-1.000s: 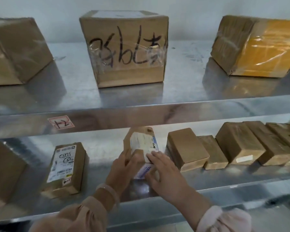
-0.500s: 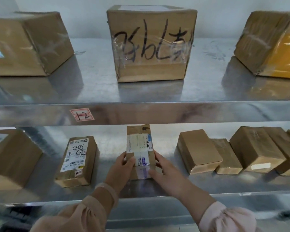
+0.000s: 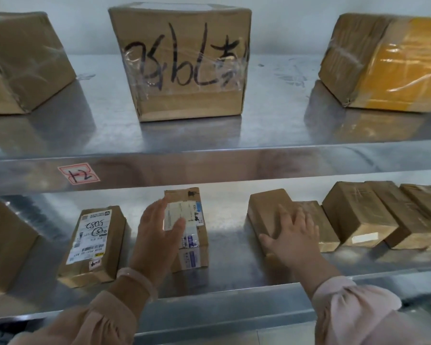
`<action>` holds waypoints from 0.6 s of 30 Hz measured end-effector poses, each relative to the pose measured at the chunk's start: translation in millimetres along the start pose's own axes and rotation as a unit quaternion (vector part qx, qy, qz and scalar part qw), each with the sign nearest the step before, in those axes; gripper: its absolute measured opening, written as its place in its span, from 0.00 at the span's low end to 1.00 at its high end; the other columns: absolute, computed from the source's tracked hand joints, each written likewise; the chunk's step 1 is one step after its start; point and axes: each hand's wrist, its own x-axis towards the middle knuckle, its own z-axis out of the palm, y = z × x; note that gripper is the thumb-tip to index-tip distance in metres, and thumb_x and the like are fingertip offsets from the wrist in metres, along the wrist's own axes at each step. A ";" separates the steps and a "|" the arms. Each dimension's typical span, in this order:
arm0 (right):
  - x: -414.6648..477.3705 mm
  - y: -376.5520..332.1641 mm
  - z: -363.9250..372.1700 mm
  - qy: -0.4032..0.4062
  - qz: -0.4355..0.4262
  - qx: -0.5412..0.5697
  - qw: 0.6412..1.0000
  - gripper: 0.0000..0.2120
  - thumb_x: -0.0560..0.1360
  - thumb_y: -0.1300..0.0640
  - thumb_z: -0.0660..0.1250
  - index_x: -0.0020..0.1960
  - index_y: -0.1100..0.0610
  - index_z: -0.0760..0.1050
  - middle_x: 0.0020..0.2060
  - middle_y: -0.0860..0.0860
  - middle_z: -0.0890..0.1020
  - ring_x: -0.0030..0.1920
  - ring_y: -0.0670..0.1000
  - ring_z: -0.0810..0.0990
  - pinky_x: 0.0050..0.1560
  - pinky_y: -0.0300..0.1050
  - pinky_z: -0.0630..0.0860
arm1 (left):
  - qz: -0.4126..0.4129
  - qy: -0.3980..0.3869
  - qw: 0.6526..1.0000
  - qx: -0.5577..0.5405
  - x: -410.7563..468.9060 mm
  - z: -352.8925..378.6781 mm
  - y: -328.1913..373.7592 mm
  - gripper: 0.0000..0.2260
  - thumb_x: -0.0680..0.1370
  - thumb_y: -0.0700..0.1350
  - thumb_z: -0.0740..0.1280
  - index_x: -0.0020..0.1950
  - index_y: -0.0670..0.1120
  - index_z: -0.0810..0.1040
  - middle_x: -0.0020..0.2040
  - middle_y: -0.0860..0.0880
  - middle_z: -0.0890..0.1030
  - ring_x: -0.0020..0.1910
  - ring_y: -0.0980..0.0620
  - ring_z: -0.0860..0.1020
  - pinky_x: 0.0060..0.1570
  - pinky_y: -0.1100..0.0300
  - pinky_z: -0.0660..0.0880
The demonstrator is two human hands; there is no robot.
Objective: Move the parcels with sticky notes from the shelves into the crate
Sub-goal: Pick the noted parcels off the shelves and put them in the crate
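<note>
While the right hand (image 3: 292, 235) lies flat, fingers spread, on a plain brown parcel (image 3: 266, 207) on the lower shelf (image 3: 229, 260), the left hand (image 3: 157, 235) is loose too, fingers straight, over the left edge of the taped parcel (image 3: 195, 245), holding nothing. Another labelled parcel (image 3: 95, 245) sits just left, and a big scribbled-on box (image 3: 184, 66) is up top.

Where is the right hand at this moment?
Head view, lower shelf, right of centre: the right hand lies flat on a plain brown parcel, just right of the labelled parcel behind the left hand.
</note>
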 end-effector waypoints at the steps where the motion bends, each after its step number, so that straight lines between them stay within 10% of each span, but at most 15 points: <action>1: 0.4 4.7 3.3 -0.015 0.001 -0.008 1.000 0.42 0.68 0.29 0.57 0.77 0.44 0.49 0.77 0.59 0.52 0.76 0.64 0.51 0.74 0.60 0.53 | 0.033 0.000 0.999 0.003 -1.9 1.1 7.2 0.22 0.79 0.46 0.65 0.73 0.50 0.66 0.72 0.48 0.68 0.67 0.54 0.64 0.65 0.59 0.61; 7: -7.7 11.4 -1.5 0.040 0.006 0.186 0.982 0.35 0.67 0.34 0.64 0.72 0.44 0.64 0.68 0.55 0.69 0.65 0.59 0.69 0.68 0.55 0.65 | 0.123 -0.070 0.990 -0.028 -17.5 17.9 47.9 0.23 0.76 0.52 0.62 0.72 0.53 0.67 0.71 0.52 0.69 0.70 0.55 0.65 0.70 0.56 0.65; 9: -15.0 12.1 -10.7 0.007 0.028 0.419 0.907 0.26 0.71 0.39 0.67 0.67 0.44 0.70 0.64 0.51 0.75 0.61 0.52 0.75 0.65 0.54 0.71 | 0.112 -0.104 0.987 -0.046 -22.5 29.2 55.3 0.25 0.75 0.54 0.61 0.73 0.53 0.66 0.70 0.54 0.69 0.71 0.55 0.66 0.71 0.54 0.65; 14: -35.5 9.2 -28.6 -0.177 0.124 0.775 0.595 0.21 0.77 0.42 0.61 0.62 0.52 0.77 0.58 0.59 0.82 0.60 0.60 0.79 0.62 0.62 0.75 | -0.062 -0.194 0.958 -0.200 -27.4 62.1 67.1 0.27 0.80 0.48 0.65 0.75 0.59 0.59 0.67 0.56 0.66 0.65 0.57 0.69 0.58 0.61 0.71; 18: -48.1 8.7 -28.1 -0.242 0.094 0.824 0.504 0.25 0.78 0.40 0.55 0.65 0.55 0.76 0.61 0.63 0.79 0.62 0.66 0.77 0.63 0.67 0.71 | -0.136 -0.239 0.889 -0.367 -32.4 77.1 70.3 0.28 0.78 0.42 0.68 0.70 0.65 0.61 0.60 0.54 0.76 0.54 0.57 0.81 0.46 0.60 0.81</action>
